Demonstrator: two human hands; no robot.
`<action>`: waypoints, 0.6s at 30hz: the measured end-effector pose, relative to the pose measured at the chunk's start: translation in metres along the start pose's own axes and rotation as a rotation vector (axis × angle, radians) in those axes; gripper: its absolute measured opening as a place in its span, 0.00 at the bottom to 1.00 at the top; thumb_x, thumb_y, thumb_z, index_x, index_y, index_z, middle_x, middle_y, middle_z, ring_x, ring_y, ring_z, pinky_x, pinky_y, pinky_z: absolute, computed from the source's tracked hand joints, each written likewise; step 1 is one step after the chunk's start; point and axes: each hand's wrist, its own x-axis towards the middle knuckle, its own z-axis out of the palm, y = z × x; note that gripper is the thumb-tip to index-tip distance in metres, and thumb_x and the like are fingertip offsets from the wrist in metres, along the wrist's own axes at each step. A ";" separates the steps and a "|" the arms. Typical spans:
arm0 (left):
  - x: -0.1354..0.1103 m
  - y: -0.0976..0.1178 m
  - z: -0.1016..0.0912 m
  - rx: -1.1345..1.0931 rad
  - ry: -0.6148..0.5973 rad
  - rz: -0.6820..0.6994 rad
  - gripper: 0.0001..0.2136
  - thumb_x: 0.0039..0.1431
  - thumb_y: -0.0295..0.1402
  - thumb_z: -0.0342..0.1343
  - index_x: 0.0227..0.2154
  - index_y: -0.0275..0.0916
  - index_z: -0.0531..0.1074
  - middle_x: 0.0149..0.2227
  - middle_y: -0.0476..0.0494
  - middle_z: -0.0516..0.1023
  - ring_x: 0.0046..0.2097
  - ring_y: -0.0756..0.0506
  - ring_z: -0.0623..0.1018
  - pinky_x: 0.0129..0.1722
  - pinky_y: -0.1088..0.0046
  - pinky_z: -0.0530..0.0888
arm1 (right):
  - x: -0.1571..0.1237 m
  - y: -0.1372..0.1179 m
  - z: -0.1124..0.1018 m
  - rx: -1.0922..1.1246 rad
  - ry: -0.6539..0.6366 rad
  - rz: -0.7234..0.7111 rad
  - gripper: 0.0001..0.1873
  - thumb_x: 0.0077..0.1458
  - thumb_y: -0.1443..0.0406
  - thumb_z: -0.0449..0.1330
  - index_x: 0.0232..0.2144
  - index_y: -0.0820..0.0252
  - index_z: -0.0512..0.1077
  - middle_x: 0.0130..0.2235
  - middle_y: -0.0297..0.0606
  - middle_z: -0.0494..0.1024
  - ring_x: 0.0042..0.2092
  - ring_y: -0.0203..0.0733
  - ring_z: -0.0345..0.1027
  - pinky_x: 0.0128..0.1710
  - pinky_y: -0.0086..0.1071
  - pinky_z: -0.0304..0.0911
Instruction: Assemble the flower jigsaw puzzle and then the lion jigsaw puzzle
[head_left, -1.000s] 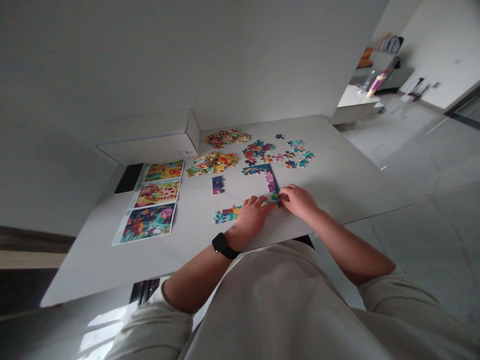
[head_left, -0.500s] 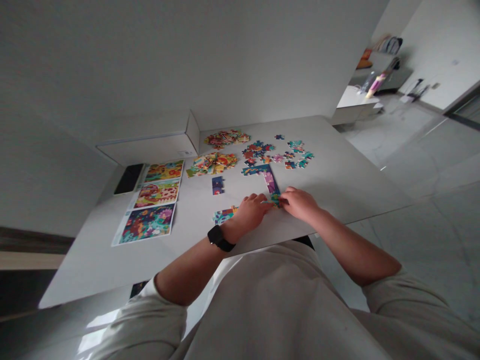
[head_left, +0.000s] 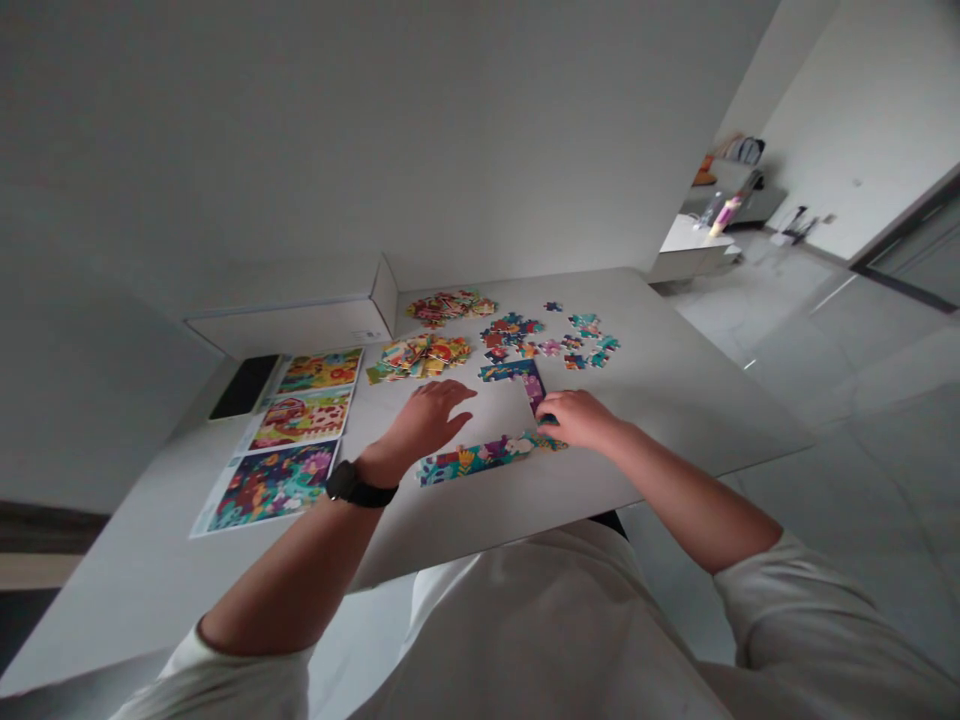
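Observation:
My left hand (head_left: 426,422) is open above the table, its thumb and fingers apart. The dark blue puzzle piece that lay around there is hidden under it. Curled fingers of my right hand (head_left: 579,418) grip the right end of the joined jigsaw pieces, covering that corner. A bottom strip (head_left: 480,457) of joined pieces runs along the near side. A right-hand column (head_left: 533,388) in purple and blue rises from behind my right fingers to a top strip (head_left: 504,371).
Loose piles of pieces lie behind: a blue-red one (head_left: 510,333), a yellow one (head_left: 427,352) and a far one (head_left: 450,306). Teal pieces (head_left: 585,325) are scattered to the right. Printed picture sheets (head_left: 274,485), a phone (head_left: 245,386) and a white box (head_left: 292,322) stand left.
My left hand has left the bottom strip and moved left and away from me, opening. The whole bottom strip now shows. My right hand stays at the right corner.

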 end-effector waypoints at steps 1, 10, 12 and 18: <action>-0.001 -0.010 -0.003 0.011 0.019 -0.023 0.18 0.69 0.38 0.58 0.57 0.41 0.80 0.59 0.35 0.83 0.60 0.34 0.80 0.66 0.51 0.74 | 0.007 0.002 -0.005 0.007 0.008 0.002 0.09 0.66 0.60 0.69 0.47 0.53 0.84 0.52 0.42 0.84 0.51 0.50 0.79 0.50 0.38 0.68; -0.011 -0.064 0.005 0.177 0.085 -0.229 0.15 0.70 0.37 0.53 0.52 0.40 0.81 0.56 0.34 0.82 0.57 0.33 0.81 0.62 0.50 0.75 | 0.091 0.024 -0.012 0.032 0.192 0.094 0.09 0.68 0.61 0.66 0.47 0.54 0.85 0.52 0.43 0.85 0.54 0.48 0.77 0.57 0.39 0.67; -0.017 -0.071 0.014 0.181 0.091 -0.258 0.16 0.71 0.39 0.53 0.53 0.39 0.80 0.56 0.32 0.82 0.57 0.31 0.80 0.61 0.49 0.75 | 0.097 0.027 0.003 0.044 0.226 0.094 0.09 0.69 0.64 0.65 0.47 0.54 0.84 0.52 0.42 0.85 0.54 0.48 0.77 0.58 0.39 0.67; -0.027 -0.078 0.029 0.152 0.059 -0.261 0.17 0.71 0.40 0.53 0.55 0.41 0.80 0.57 0.35 0.81 0.58 0.33 0.80 0.60 0.51 0.76 | 0.093 0.034 0.032 0.058 0.299 0.062 0.09 0.68 0.66 0.64 0.45 0.53 0.85 0.50 0.41 0.84 0.53 0.48 0.76 0.58 0.41 0.66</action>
